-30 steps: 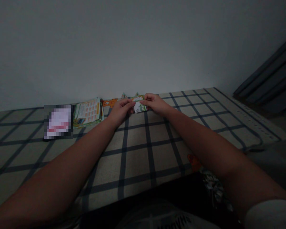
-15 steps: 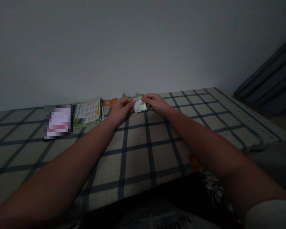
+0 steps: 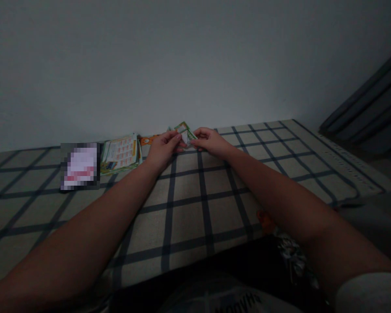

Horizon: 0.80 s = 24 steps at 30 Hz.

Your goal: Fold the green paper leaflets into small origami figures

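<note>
Out in front of me, near the wall, a small folded piece of printed paper (image 3: 185,133), green and white, is held between both hands. My left hand (image 3: 165,147) pinches its left side with the thumb on top. At its lower right corner, my right hand (image 3: 208,142) grips it between thumb and fingers. The paper is tilted, with a pointed corner upward. Its lower folds are partly hidden by my fingers.
Left of my hands lies a stack of printed sheets (image 3: 121,153), with a blurred-out phone-like object (image 3: 81,167) beside it. An orange cartoon figure (image 3: 148,140) shows behind my left hand. A checked cloth (image 3: 189,191) covers the table against the wall (image 3: 195,61). A dark curtain (image 3: 368,100) hangs at right.
The folded paper has turned, so its green printed side and a raised corner now show instead of a flat whitish face. My right hand's fingers have shifted down along it.
</note>
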Tool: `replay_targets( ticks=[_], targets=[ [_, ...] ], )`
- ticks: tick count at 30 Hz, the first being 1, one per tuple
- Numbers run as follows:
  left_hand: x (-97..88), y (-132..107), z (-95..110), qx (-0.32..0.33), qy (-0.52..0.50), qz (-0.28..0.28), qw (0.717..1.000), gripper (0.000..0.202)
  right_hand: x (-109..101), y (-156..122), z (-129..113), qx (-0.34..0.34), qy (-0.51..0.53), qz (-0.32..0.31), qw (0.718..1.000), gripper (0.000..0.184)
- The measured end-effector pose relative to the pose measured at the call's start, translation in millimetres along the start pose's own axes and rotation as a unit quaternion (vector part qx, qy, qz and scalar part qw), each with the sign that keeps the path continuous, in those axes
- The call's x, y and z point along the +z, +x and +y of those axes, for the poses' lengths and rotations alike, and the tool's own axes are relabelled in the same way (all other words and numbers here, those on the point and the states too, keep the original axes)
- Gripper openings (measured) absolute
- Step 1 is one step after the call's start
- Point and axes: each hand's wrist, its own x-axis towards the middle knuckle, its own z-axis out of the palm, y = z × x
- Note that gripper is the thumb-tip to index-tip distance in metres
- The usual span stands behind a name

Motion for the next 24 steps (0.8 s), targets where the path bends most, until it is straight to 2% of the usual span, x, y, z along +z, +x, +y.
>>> replay_targets(
  ticks=[7,12,15,19,24],
  targets=[
    [-2.2,1.7,-7.7,-0.03,-0.008,-0.016,0.999,0.035,-3.7,-2.4,-1.6,-0.083,-0.117,-0.019,0.989,0.022],
    [-1.9,4.3,-8.8,-0.043,-0.111,-0.017,0.993,0.048,-7.8,0.8,4.2,-0.128,-0.175,-0.035,0.976,0.016],
    [-1.0,2.5,-5.0,-0.058,-0.127,-0.019,0.99,0.054,-7.5,1.3,4.4,-0.144,-0.202,-0.035,0.968,0.016],
    [-0.1,-2.3,-2.5,-0.035,-0.092,-0.036,0.995,0.04,-6.2,-0.9,3.1,-0.152,-0.225,-0.036,0.962,0.017],
    [-0.1,-3.2,-0.4,-0.031,-0.098,-0.026,0.994,0.041,-6.3,-2.0,4.6,-0.146,-0.229,-0.012,0.962,0.025]
  ],
)
